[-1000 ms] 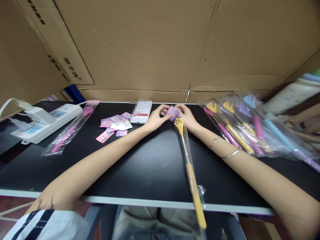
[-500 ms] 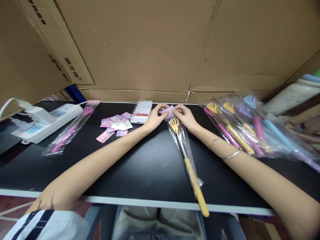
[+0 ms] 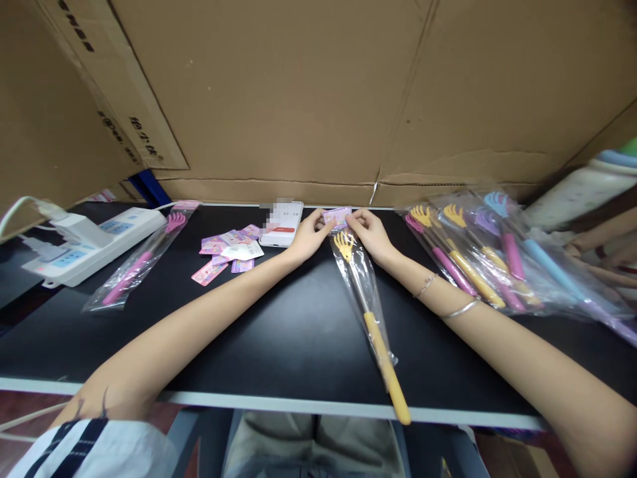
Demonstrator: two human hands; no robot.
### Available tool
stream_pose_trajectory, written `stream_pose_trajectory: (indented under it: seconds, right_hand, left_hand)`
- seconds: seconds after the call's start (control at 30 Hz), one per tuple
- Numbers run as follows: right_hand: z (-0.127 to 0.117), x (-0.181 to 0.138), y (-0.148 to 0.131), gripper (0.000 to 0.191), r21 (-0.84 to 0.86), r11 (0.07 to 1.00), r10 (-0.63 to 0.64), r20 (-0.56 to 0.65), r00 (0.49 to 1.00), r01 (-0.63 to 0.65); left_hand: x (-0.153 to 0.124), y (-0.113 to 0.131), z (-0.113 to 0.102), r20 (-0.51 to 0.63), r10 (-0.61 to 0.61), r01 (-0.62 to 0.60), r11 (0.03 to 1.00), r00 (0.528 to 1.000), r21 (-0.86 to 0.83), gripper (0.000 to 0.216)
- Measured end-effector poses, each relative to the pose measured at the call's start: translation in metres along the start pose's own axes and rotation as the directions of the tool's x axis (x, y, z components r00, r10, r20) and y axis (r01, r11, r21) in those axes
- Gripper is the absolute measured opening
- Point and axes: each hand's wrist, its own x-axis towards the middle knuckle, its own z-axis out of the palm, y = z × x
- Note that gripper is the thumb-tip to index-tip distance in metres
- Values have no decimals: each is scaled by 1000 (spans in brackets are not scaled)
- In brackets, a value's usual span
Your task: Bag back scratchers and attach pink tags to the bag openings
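Note:
A yellow back scratcher [image 3: 371, 317] in a clear plastic bag lies on the black table [image 3: 279, 332], its claw end far from me and its handle over the near edge. My left hand [image 3: 308, 236] and my right hand [image 3: 371, 234] both pinch the small purple header card [image 3: 337, 216] at the top of that bag, one on each side. Two bracelets sit on my right forearm.
A phone [image 3: 283, 222] and loose pink and purple cards [image 3: 226, 251] lie left of my hands. A bagged pink scratcher [image 3: 134, 265] and a white power strip [image 3: 82, 245] are further left. A pile of bagged scratchers [image 3: 490, 255] lies at right. Cardboard walls [image 3: 318, 99] stand behind.
The bagged yellow scratcher has slid away from me, so less of its handle hangs over the table edge. Both hands moved slightly further back with the purple card, which now lies flatter.

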Motion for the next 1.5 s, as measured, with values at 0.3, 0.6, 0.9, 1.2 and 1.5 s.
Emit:
stream_pose_trajectory:
  seconds: [0.3,0.6,0.9,1.2,1.5]
  right_hand:
    - [1,0,0,40,-62,998,26,29,999,-24]
    - [2,0,2,41,-78,997,12,42,999,-9]
    - [1,2,5,32,-89,995,-30,57,998,36]
    - [1,4,6,16,-99,995,6,52,999,0]
    - [1,2,5,14,-132,991,-7,64,998,15]
  left_hand:
    - [0,-3,0,-23,23,-24,999,999,-23,21]
    - [1,-7,-1,-45,58,-58,998,997,3,30]
    - [1,-5,-2,-23,-38,38,999,999,7,21]
    - [-1,0,-1,-29,-68,68,997,997,30,19]
    - [-1,4,0,-28,-72,73,997,997,23,14]
